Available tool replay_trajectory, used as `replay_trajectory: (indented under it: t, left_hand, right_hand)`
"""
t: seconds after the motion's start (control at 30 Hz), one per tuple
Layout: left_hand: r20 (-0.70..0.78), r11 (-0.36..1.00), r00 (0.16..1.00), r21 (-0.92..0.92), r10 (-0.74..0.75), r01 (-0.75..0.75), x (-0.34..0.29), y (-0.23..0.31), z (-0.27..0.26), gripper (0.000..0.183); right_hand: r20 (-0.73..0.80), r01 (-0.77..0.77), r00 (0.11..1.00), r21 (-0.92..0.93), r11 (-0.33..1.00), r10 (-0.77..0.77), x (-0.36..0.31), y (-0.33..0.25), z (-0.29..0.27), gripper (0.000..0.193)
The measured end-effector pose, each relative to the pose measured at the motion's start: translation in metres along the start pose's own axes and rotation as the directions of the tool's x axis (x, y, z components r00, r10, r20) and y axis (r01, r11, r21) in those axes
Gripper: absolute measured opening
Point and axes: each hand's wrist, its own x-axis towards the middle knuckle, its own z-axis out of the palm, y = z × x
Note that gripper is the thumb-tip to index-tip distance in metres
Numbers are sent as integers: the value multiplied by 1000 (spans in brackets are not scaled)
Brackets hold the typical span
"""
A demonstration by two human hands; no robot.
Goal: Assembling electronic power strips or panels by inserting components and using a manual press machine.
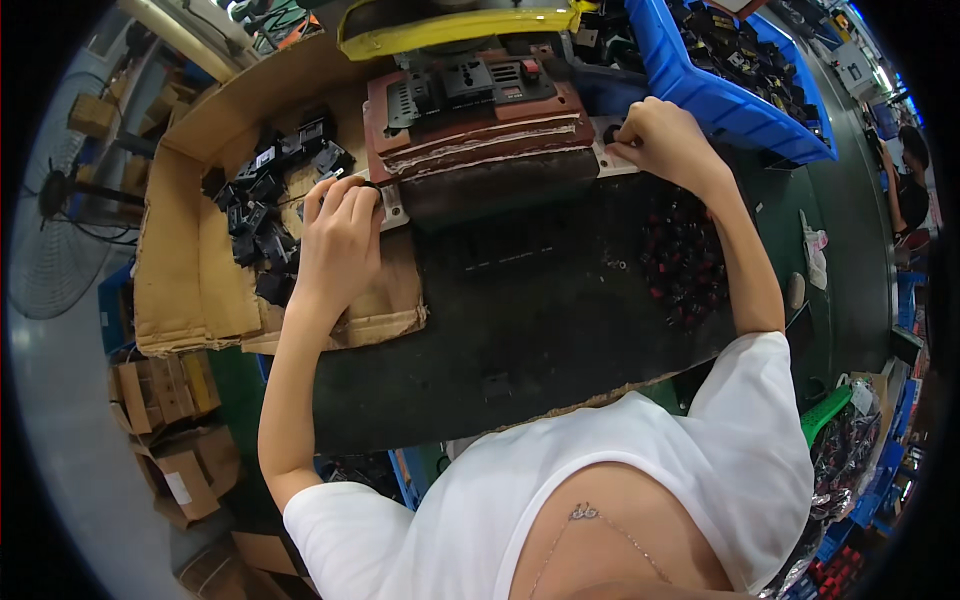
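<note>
In front of me stands a press-like machine with a reddish-brown layered block (pixel 485 135) on a dark base. On top of it lies a black fixture (pixel 468 88) with a small red piece (pixel 530 68) at its right. My left hand (pixel 342 232) is at the block's left side, fingers bent together over the metal plate (pixel 395 208); what lies under the fingertips is hidden. At the opposite side my right hand (pixel 668 145) has its thumb and fingers curled in at another metal plate (pixel 612 160). A dark round knob or button partly shows at those fingertips.
An open cardboard box (pixel 195 260) with black plastic parts (pixel 265 190) stands left. Above the block hangs a yellow guard (pixel 455 28). A blue bin (pixel 745 95) of black parts is back right. Small red-and-black pieces (pixel 685 260) lie on the dark table (pixel 500 340).
</note>
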Motion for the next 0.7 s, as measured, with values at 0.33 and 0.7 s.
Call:
replay_trajectory:
  t: [0.33,0.7]
  left_hand:
    - [-3,1000,1000,14,3,-3,-2,1,2,12]
    - [42,971,975,-92,-217,220,-16,2,-13,25]
  right_hand:
    - [76,14,997,69,998,-20,15,2,-5,16]
    - [97,34,994,141,989,-48,18,1,-3,17]
